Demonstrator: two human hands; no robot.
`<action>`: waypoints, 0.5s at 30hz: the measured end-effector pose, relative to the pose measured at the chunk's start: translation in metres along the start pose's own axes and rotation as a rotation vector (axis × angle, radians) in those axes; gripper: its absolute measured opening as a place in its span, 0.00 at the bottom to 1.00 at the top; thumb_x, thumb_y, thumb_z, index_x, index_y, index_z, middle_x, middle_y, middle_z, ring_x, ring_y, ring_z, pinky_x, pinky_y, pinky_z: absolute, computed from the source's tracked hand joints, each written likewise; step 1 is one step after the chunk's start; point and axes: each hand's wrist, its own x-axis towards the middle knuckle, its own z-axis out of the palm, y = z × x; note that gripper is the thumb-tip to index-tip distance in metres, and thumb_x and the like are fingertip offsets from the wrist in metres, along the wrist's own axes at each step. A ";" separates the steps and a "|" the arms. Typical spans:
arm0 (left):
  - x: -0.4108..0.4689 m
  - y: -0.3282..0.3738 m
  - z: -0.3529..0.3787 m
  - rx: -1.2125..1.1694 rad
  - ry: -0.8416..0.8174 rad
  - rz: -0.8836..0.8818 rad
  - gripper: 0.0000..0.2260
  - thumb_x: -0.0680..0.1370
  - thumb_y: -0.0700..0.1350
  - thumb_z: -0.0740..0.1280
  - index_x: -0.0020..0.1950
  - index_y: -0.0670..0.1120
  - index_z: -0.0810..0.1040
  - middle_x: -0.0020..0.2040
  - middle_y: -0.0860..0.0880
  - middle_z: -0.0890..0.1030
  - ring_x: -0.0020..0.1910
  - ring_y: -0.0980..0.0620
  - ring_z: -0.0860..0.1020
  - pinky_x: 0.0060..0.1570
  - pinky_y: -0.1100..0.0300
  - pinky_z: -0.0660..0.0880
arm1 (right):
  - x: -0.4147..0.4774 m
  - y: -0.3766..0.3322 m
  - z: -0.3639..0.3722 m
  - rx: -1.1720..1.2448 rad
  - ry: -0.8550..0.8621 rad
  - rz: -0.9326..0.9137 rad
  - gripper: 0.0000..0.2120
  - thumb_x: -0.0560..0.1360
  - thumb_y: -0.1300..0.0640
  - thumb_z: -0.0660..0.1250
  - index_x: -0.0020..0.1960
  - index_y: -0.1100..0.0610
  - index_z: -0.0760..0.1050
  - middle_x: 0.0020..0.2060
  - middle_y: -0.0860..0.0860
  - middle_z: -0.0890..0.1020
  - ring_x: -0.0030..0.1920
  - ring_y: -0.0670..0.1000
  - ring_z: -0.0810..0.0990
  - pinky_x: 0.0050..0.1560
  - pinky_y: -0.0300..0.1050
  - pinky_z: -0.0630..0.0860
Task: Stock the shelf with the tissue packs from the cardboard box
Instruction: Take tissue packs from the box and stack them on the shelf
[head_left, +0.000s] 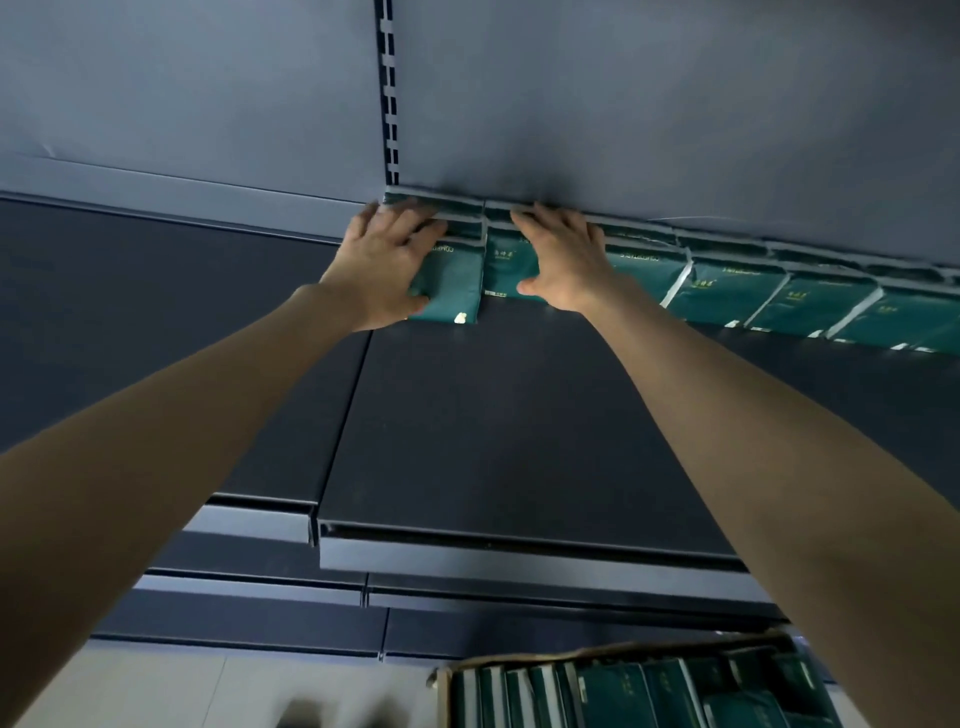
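Left hand (382, 265): fingers spread nearly straight, pressing the leftmost tissue pack (452, 293), curled round nothing.
Right hand (563, 254): splayed flat on the neighbouring pack (504, 265).
Row of packs (727, 291): runs right along the far edge of the shelf (519, 415).
Cardboard box (444, 693): near right, holding more packs.

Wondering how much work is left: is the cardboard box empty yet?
Not empty: the cardboard box holds many green tissue packs packed side by side. How deep they go cannot be told.

Green tissue packs (727, 291) along shelf (519, 415) back
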 end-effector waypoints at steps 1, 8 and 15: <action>0.002 0.001 0.003 0.035 -0.031 0.028 0.39 0.73 0.53 0.70 0.78 0.45 0.54 0.77 0.46 0.56 0.76 0.48 0.51 0.73 0.49 0.41 | 0.001 0.000 0.002 -0.003 0.001 -0.004 0.39 0.73 0.54 0.71 0.77 0.51 0.53 0.76 0.51 0.56 0.75 0.57 0.53 0.72 0.54 0.52; 0.003 0.000 0.016 0.125 -0.018 0.075 0.39 0.74 0.51 0.71 0.77 0.43 0.54 0.78 0.43 0.54 0.77 0.45 0.51 0.74 0.49 0.45 | 0.004 0.002 0.013 -0.060 0.026 -0.001 0.40 0.74 0.56 0.70 0.78 0.50 0.50 0.77 0.51 0.55 0.75 0.57 0.53 0.73 0.55 0.50; 0.011 -0.001 0.020 0.169 -0.022 0.049 0.38 0.76 0.51 0.68 0.78 0.43 0.49 0.78 0.41 0.52 0.77 0.44 0.51 0.74 0.49 0.46 | 0.006 0.002 0.012 -0.070 0.019 0.004 0.40 0.74 0.57 0.70 0.78 0.50 0.50 0.76 0.50 0.55 0.75 0.57 0.53 0.73 0.54 0.50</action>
